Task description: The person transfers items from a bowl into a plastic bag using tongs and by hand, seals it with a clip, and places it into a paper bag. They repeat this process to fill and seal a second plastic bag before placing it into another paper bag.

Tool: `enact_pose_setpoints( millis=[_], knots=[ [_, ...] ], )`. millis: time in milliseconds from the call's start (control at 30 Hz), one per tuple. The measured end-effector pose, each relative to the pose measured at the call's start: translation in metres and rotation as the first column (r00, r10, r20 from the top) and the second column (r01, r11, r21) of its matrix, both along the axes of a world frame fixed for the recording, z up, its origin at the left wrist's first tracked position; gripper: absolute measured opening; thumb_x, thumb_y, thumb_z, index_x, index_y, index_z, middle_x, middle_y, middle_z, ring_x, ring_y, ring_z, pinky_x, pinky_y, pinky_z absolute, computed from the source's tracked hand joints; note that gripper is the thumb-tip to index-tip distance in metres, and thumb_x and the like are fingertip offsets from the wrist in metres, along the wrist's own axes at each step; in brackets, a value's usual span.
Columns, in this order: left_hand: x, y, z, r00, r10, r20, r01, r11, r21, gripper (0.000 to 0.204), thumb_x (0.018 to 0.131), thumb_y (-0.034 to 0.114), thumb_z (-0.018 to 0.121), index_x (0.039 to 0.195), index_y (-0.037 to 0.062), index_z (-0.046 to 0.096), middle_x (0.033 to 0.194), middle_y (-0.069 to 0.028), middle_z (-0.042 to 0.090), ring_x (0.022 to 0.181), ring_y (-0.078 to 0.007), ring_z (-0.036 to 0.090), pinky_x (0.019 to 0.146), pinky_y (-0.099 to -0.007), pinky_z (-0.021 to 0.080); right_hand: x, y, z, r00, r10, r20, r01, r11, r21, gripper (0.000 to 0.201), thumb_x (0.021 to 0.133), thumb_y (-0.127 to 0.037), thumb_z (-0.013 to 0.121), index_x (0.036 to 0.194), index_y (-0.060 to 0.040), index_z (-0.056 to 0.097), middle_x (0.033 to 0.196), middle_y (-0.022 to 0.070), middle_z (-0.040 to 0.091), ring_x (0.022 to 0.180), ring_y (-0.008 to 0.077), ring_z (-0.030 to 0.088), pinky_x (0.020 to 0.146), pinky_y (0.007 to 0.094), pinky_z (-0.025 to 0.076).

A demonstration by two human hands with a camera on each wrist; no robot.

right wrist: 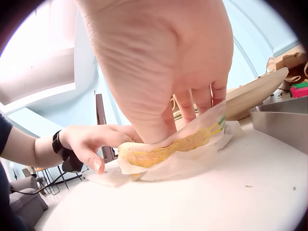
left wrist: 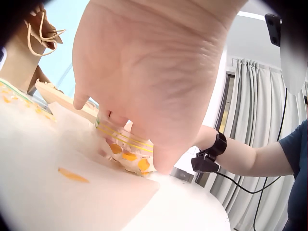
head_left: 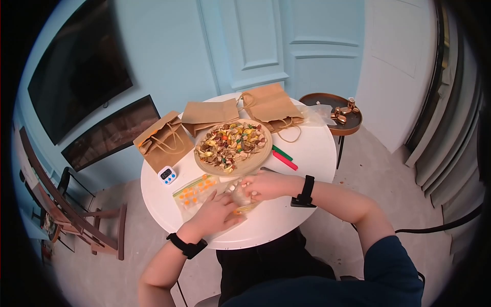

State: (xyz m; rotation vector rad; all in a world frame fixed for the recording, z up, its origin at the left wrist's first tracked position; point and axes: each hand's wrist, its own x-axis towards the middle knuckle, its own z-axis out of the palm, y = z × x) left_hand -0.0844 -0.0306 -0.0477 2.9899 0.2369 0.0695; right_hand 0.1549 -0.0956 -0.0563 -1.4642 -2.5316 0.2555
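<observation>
A clear zip bag with orange spots lies flat on the table at the front left. Beside it, a second clear zip bag has a yellow and green seal line and something yellowish inside. My right hand grips this second bag at its mouth, thumb on the near side and fingers behind. Spread over the bags, my left hand points its fingertips down, right at the seal in the left wrist view. A round wooden tray heaped with colourful dried pieces stands just beyond my hands.
Brown paper bags line the table's far edge. A white timer stands at the left. Red and green pens lie at the right. A metal container is close by my right hand. A side table stands behind.
</observation>
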Motion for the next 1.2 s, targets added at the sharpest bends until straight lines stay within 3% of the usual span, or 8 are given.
enact_pose_setpoints(
  millis=[167, 267, 467, 533, 867, 1067, 1167, 1200],
  knots=[
    [-0.004, -0.003, -0.001, 0.995, -0.006, 0.095, 0.000, 0.999, 0.055, 0.044, 0.082, 0.045, 0.064, 0.110, 0.0122, 0.062, 0.130, -0.0160, 0.047, 0.139, -0.0332, 0.022, 0.109, -0.0595, 0.019, -0.009, -0.004, 0.001, 0.997, -0.032, 0.065, 0.032, 0.999, 0.011, 0.013, 0.078, -0.015, 0.060, 0.089, -0.0114, 0.065, 0.116, 0.0042, 0.055, 0.096, 0.0207, 0.057, 0.086, 0.0383, 0.041],
    [-0.004, -0.004, 0.002, 0.997, -0.002, 0.079, -0.004, 0.997, 0.071, 0.042, 0.080, 0.045, 0.066, 0.109, 0.0143, 0.062, 0.136, -0.0170, 0.042, 0.140, -0.0356, 0.017, 0.109, -0.0593, 0.018, -0.020, -0.001, -0.001, 0.984, 0.175, 0.028, -0.176, 0.943, 0.282, 0.008, 0.074, -0.017, 0.062, 0.078, -0.0112, 0.065, 0.103, 0.0074, 0.060, 0.086, 0.0268, 0.060, 0.083, 0.0388, 0.044],
    [-0.004, 0.000, -0.004, 0.994, -0.045, 0.100, 0.052, 0.996, -0.072, 0.041, 0.079, 0.046, 0.068, 0.104, 0.0138, 0.064, 0.136, -0.0183, 0.043, 0.139, -0.0369, 0.018, 0.110, -0.0584, 0.016, -0.017, 0.010, -0.008, 0.989, 0.102, 0.109, -0.122, 0.974, 0.192, 0.024, 0.073, -0.014, 0.062, 0.096, -0.0084, 0.066, 0.079, 0.0144, 0.065, 0.084, 0.0298, 0.063, 0.076, 0.0427, 0.048],
    [-0.003, 0.000, -0.001, 0.995, -0.058, 0.082, 0.065, 0.994, -0.087, 0.041, 0.079, 0.046, 0.068, 0.104, 0.0130, 0.064, 0.136, -0.0181, 0.043, 0.139, -0.0366, 0.020, 0.110, -0.0581, 0.017, -0.013, 0.012, 0.006, 0.996, -0.089, -0.028, 0.087, 0.995, -0.049, 0.033, 0.073, -0.015, 0.063, 0.105, -0.0060, 0.064, 0.083, 0.0157, 0.065, 0.084, 0.0318, 0.063, 0.075, 0.0430, 0.050],
    [0.008, 0.006, 0.008, 0.990, -0.059, 0.126, 0.086, 0.971, -0.221, 0.040, 0.080, 0.041, 0.069, 0.105, 0.0100, 0.064, 0.127, -0.0139, 0.053, 0.133, -0.0334, 0.033, 0.110, -0.0553, 0.019, -0.014, 0.025, -0.002, 0.995, -0.094, 0.025, 0.092, 0.993, 0.069, 0.033, 0.071, -0.018, 0.066, 0.102, -0.0069, 0.064, 0.084, 0.0169, 0.065, 0.083, 0.0327, 0.064, 0.073, 0.0419, 0.051],
    [0.015, 0.010, 0.012, 0.968, -0.060, 0.244, 0.066, 0.998, -0.017, 0.037, 0.080, 0.042, 0.066, 0.100, 0.0102, 0.064, 0.123, -0.0124, 0.056, 0.130, -0.0333, 0.038, 0.110, -0.0548, 0.020, -0.021, 0.003, 0.028, 0.996, -0.057, 0.062, 0.075, 0.931, -0.357, 0.022, 0.082, -0.021, 0.054, 0.096, -0.0093, 0.066, 0.077, 0.0098, 0.066, 0.068, 0.0255, 0.063, 0.065, 0.0364, 0.050],
    [0.020, 0.014, 0.002, 0.967, -0.087, 0.238, 0.072, 0.995, 0.072, 0.035, 0.080, 0.038, 0.067, 0.098, 0.0078, 0.064, 0.121, -0.0133, 0.057, 0.128, -0.0340, 0.040, 0.109, -0.0495, 0.025, -0.013, 0.000, 0.024, 0.993, -0.071, -0.089, 0.031, 0.918, -0.395, 0.019, 0.083, -0.018, 0.053, 0.093, -0.0072, 0.066, 0.075, 0.0083, 0.066, 0.064, 0.0221, 0.062, 0.060, 0.0339, 0.049],
    [0.021, 0.016, -0.001, 0.966, -0.092, 0.241, 0.076, 0.994, 0.077, 0.035, 0.080, 0.038, 0.067, 0.098, 0.0078, 0.064, 0.121, -0.0133, 0.057, 0.128, -0.0340, 0.040, 0.109, -0.0495, 0.025, -0.007, -0.001, 0.022, 0.942, -0.110, -0.317, -0.024, 0.921, -0.390, 0.018, 0.082, -0.016, 0.053, 0.090, -0.0054, 0.066, 0.075, 0.0099, 0.066, 0.062, 0.0225, 0.061, 0.059, 0.0329, 0.048]
  ],
)
